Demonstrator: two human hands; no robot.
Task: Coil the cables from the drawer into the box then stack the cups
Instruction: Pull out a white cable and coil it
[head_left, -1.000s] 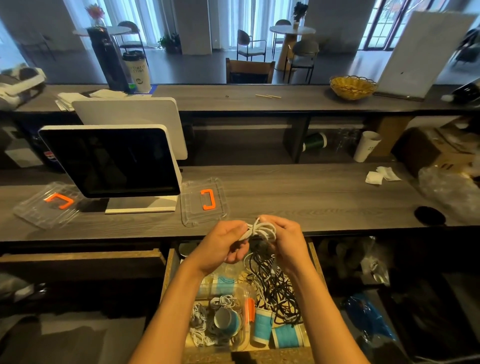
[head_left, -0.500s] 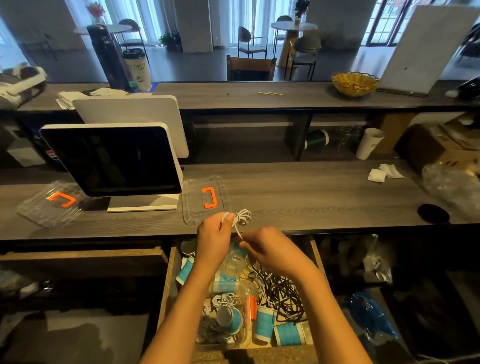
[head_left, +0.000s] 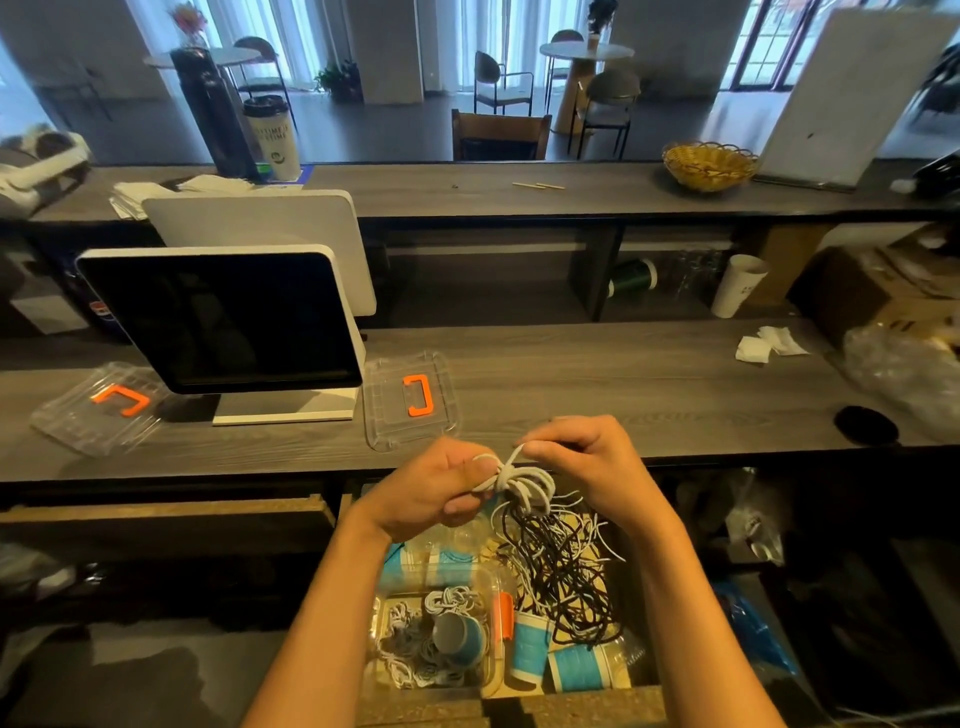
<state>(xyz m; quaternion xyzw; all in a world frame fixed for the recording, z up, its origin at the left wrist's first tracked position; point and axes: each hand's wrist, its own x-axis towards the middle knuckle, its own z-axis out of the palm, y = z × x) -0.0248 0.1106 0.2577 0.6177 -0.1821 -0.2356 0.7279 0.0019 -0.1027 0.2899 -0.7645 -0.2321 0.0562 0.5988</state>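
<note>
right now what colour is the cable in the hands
White cable, coiled between the left hand and right hand; head view.

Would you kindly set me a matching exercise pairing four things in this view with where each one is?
Things:
1. white cable
2. wicker basket
3. clear lid with orange handle
4. black cables

Places:
A. loose in the open drawer
B. on the far upper counter
C. held between both hands
D. flat on the near counter, beside the screen's stand

Pairs: 1-C, 2-B, 3-D, 4-A
</note>
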